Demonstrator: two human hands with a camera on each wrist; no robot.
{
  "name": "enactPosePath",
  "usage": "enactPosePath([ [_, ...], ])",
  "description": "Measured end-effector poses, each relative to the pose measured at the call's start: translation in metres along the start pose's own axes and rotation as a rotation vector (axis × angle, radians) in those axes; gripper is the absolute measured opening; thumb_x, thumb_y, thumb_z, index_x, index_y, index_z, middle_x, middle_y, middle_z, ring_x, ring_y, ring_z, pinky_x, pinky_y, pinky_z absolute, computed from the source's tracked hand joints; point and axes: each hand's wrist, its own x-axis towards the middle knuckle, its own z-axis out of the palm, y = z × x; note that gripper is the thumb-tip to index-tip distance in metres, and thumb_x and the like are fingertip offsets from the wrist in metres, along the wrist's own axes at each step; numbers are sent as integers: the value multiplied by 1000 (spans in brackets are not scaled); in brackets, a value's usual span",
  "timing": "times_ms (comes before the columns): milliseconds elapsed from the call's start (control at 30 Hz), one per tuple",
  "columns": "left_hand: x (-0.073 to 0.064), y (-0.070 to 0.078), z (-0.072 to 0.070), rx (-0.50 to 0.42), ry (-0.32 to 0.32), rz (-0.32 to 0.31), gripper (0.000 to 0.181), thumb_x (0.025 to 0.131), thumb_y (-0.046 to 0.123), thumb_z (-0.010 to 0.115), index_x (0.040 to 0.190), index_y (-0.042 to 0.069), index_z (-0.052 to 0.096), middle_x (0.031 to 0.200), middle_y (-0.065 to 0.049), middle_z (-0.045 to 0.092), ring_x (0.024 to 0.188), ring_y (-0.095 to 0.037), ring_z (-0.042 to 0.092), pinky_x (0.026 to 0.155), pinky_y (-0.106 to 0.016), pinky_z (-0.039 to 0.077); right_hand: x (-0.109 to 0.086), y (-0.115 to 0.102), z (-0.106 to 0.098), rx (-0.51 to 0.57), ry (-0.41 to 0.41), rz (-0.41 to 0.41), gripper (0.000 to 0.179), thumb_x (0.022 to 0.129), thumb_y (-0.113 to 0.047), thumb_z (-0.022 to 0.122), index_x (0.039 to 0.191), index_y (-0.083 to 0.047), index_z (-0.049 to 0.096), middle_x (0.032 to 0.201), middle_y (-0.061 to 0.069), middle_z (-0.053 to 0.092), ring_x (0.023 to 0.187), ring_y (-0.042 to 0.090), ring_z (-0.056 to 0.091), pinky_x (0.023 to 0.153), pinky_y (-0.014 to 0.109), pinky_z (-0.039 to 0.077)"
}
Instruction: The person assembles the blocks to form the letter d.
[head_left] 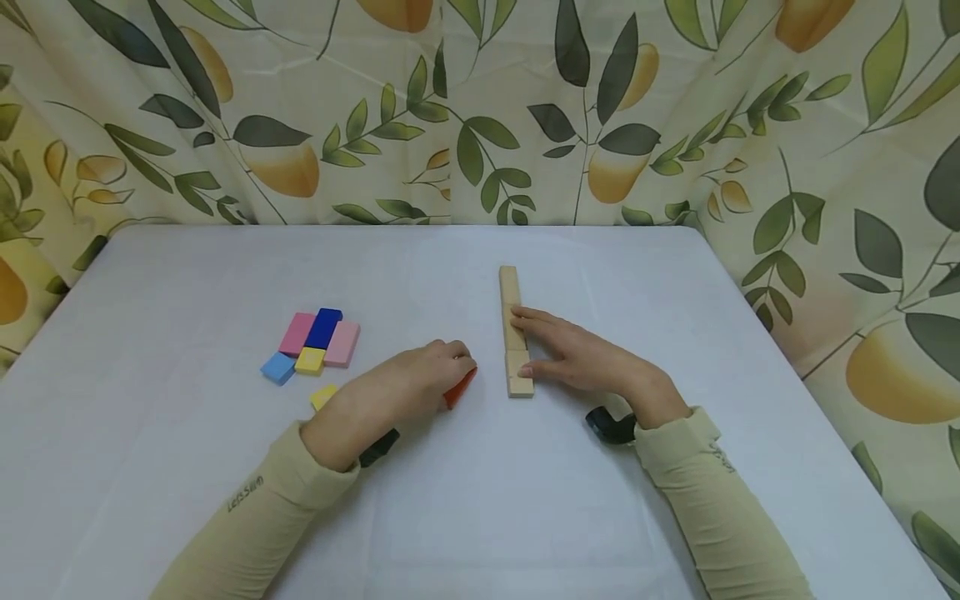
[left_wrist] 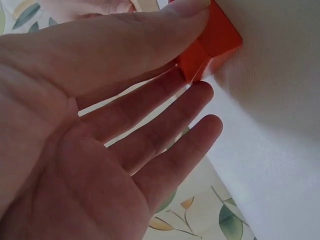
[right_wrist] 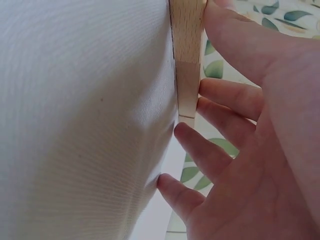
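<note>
My left hand (head_left: 401, 379) pinches a red block (head_left: 460, 389) between thumb and fingers, low over the white table. In the left wrist view the thumb lies across this block (left_wrist: 220, 37), while the other fingers reach out loosely beneath it. Plain wooden blocks (head_left: 513, 335) form a straight row, end to end, running away from me just right of the red one. Along the row's right side rests my right hand (head_left: 581, 354), fingers extended. The right wrist view has its thumb and fingertips right at the side of the wooden row (right_wrist: 187, 42).
Left of my left hand lie a dark pink block (head_left: 297, 333), a dark blue block (head_left: 324, 328), a light pink block (head_left: 342, 344), a yellow block (head_left: 310, 361) and a light blue block (head_left: 278, 368), close together. Another yellow block (head_left: 322, 396) is partly behind my left wrist.
</note>
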Motion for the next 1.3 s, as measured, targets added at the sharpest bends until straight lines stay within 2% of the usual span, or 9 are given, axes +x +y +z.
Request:
enactPosePath([
  [267,1,8,3,39,-3,33,50,86,6,75,133,5,58,136,-9,57,121,-23,56,100,-34,52,-1,-2,0,3,-4,10,77,94,-35,66,155,-5,30,166,7,18,153,30,17,121,53,22],
  [400,3,14,5,62,-37,38,52,86,11,78,134,7,58,137,-8,56,122,-22,55,101,-32,51,0,-2,0,1,-9,9,77,95,-36,66,155,-5,29,167,7,17,154,30,17,121,53,22],
  [567,5,22,6,44,-79,51,56,85,19,79,135,9,58,138,-5,55,121,-20,54,101,-31,51,0,-1,1,-8,-8,4,77,95,-35,66,155,-5,29,167,6,17,154,30,17,121,52,23],
  [767,2,25,7,32,-59,78,56,83,15,81,134,10,59,137,-4,56,119,-18,56,100,-30,52,0,0,1,-10,-6,1,75,95,-33,66,155,-5,29,166,7,18,153,31,17,121,53,22],
  [967,0,26,8,25,-25,145,52,82,14,81,131,11,62,135,-3,56,113,-16,60,98,-29,53,0,0,1,-24,1,-23,71,97,-28,64,154,-3,30,166,11,19,153,32,19,121,54,23],
  [1167,2,30,12,49,-2,196,51,84,20,80,130,12,61,133,-3,55,104,-15,61,91,-25,54,0,-1,1,-7,-2,-8,70,97,-28,64,154,-4,31,166,8,19,153,30,18,122,51,23],
  [1300,4,34,15,68,11,223,51,85,27,78,131,12,60,133,-4,55,104,-14,61,91,-25,54,-1,-1,0,-5,-2,-8,70,97,-27,64,154,-4,31,166,8,20,153,30,19,121,52,23],
])
